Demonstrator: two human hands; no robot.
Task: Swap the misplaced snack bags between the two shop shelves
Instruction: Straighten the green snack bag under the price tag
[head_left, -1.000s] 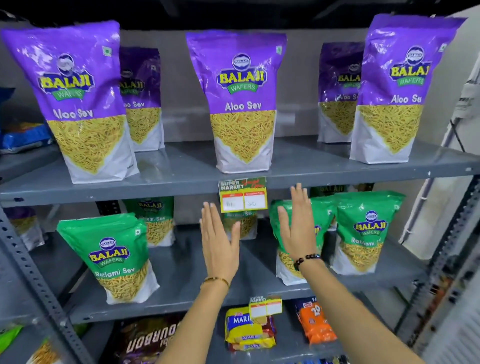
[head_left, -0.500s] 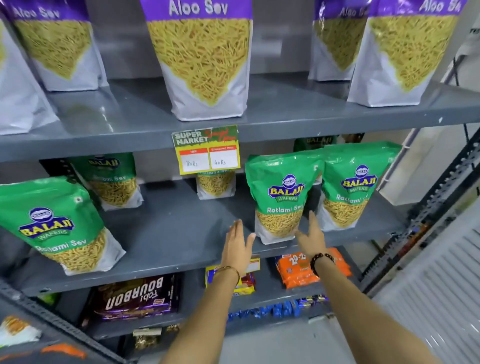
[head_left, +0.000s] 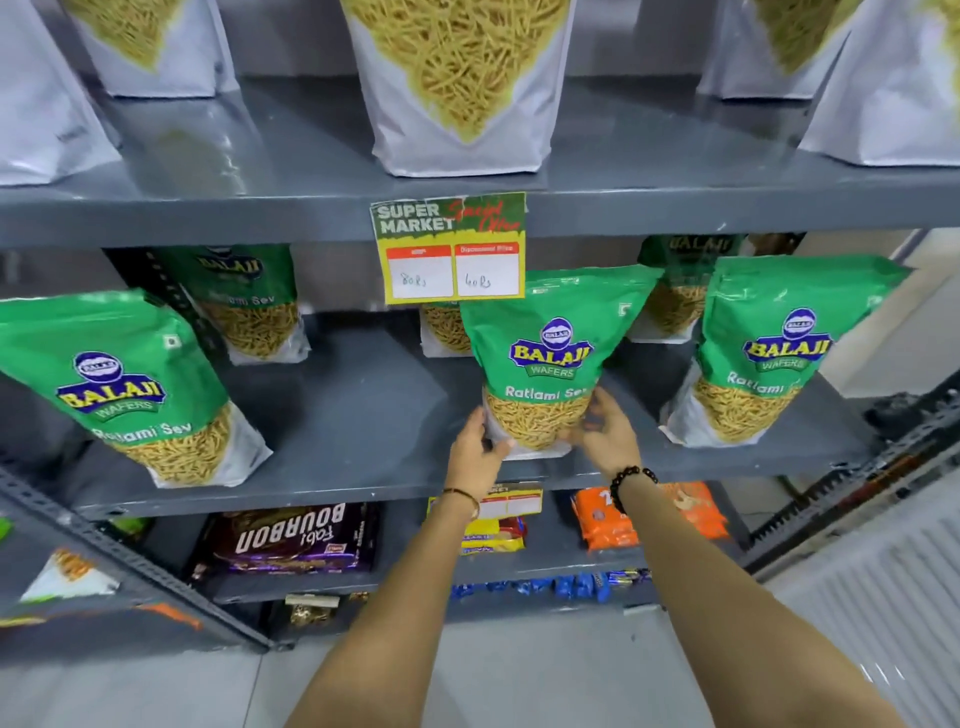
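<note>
A green Ratlami Sev bag (head_left: 553, 353) stands upright at the middle of the middle shelf (head_left: 363, 405). My left hand (head_left: 475, 454) grips its lower left corner and my right hand (head_left: 605, 436) holds its lower right side. Other green Ratlami Sev bags stand on the same shelf at the left (head_left: 119, 384), at the right (head_left: 769, 353) and further back (head_left: 244, 301). On the upper shelf (head_left: 260, 208) only the white bottoms of the Aloo Sev bags show, one in the centre (head_left: 457, 93).
A price tag (head_left: 449, 249) hangs from the upper shelf's front edge, just above the held bag. The lower shelf holds a Bourbon biscuit pack (head_left: 291, 538), a yellow pack (head_left: 493, 535) and orange packs (head_left: 602, 525). A slotted steel upright (head_left: 104, 545) runs along the left.
The view has tilted down and closer to the middle shelf. Both hands dropped from in front of the shelves and closed on the lower corners of the centre green bag.
</note>
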